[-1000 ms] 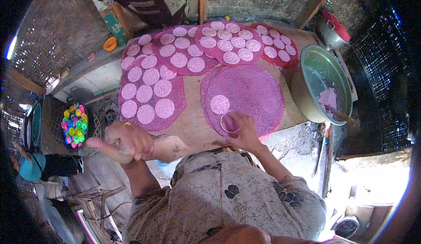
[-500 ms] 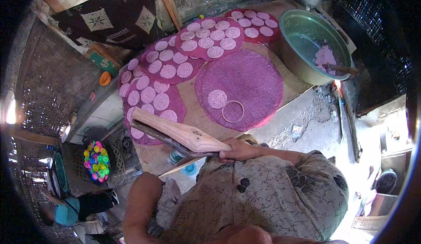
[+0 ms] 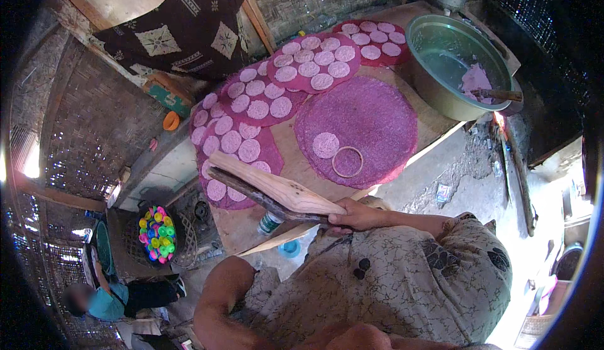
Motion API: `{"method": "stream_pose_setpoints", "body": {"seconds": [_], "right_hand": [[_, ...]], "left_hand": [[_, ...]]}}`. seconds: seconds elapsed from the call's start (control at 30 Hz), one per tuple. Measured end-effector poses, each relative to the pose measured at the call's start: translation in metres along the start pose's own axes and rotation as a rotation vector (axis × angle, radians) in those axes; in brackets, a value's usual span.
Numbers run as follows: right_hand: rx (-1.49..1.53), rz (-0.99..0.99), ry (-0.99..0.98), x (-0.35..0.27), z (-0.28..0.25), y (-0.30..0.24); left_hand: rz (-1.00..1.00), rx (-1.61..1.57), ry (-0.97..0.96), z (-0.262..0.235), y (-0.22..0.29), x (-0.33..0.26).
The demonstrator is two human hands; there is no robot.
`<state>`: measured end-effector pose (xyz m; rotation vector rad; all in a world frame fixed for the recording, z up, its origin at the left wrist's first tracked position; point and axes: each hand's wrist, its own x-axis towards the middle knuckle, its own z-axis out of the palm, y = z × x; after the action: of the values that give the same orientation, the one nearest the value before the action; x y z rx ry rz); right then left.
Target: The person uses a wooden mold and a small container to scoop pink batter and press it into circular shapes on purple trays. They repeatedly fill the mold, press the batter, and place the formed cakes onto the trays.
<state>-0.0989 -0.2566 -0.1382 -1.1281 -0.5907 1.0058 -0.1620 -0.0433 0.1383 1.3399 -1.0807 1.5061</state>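
Note:
Two pieces of firewood, a pale split piece (image 3: 277, 183) and a dark-barked one (image 3: 258, 198) lying along it, are gripped at one end by my right hand (image 3: 355, 215). They point out to the left over the near edge of the low wooden table (image 3: 242, 237). My left arm is bent at the lower left, and its hand is hidden. Beyond the wood lies a round purple mesh cloth (image 3: 371, 117), with one pale pink disc (image 3: 326, 145) and a thin ring (image 3: 347, 162) on it.
Several pink cloths (image 3: 277, 152) covered with discs spread along the table's left and far sides. A green basin (image 3: 428, 79) with pink dough (image 3: 475, 79) stands at the far right, near a small fire (image 3: 500, 118). A person (image 3: 108, 301) and colourful small items (image 3: 157, 233) are left.
The whole scene has shifted rightward and slightly down in view. My right hand keeps its grip on the firewood, which stays at nearly the same angle.

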Motion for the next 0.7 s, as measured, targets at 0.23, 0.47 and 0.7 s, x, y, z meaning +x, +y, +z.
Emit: {"method": "stream_pose_setpoints", "body": {"seconds": [0.23,0.47,0.7], "right_hand": [[-0.106,-0.068,0.182,-0.033,-0.03,-0.026],[-0.035,-0.174,0.408,-0.087,-0.108,-0.059],[-0.703,-0.122,0.509,-0.185,-0.165,-0.167]], "left_hand": [[-0.022,0.015,-0.012,0.015,0.0,-0.004],[-0.279,0.175,-0.127,0.065,-0.029,-0.029],[-0.991,0.063,-1.081,0.183,-0.101,-0.131]]}}
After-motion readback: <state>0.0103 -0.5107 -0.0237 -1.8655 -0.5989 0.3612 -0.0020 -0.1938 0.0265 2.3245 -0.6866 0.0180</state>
